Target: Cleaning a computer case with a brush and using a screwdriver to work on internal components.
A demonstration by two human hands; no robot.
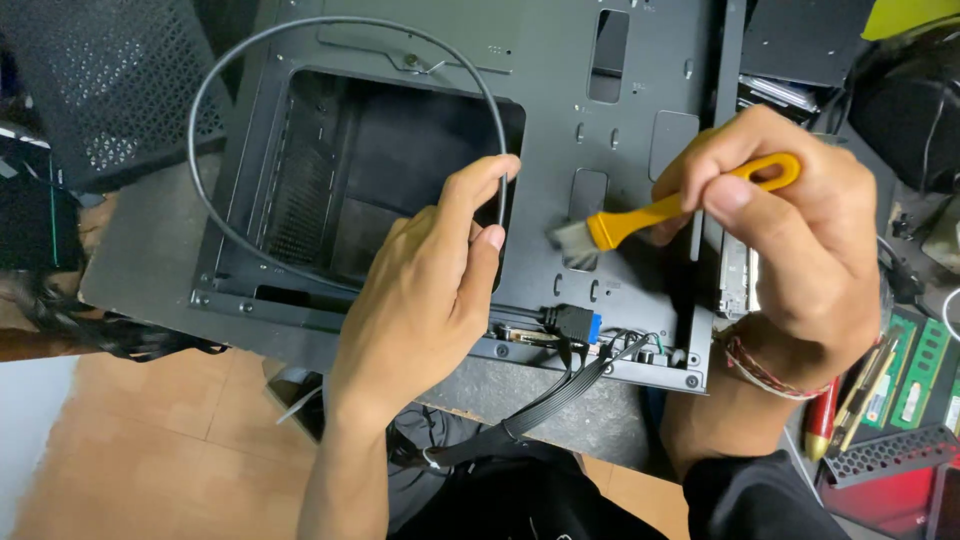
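The left hand [425, 300] rests over the lower middle of the black computer case [560, 90]. Its thumb and forefinger are closed on a thin black cable [215, 95]; the remaining fingers are curled loosely underneath. From this grip the cable rises and runs in a wide loop across the upper left corner of the case, passes beyond the left edge, and returns along the lower edge of the large rectangular opening [400, 170].

The right hand [790, 230] is at the right edge of the case. Its fingers are closed firmly around the orange handle of a small brush [650, 215]. The handle points up and right; the pale bristles point left and down and touch the case panel just right of the opening, near the left thumb.

A blue connector [594, 327] and a flat black cable bundle [560, 395] leave the lower edge of the case. Green memory modules [925, 370] lie beyond the lower right corner.
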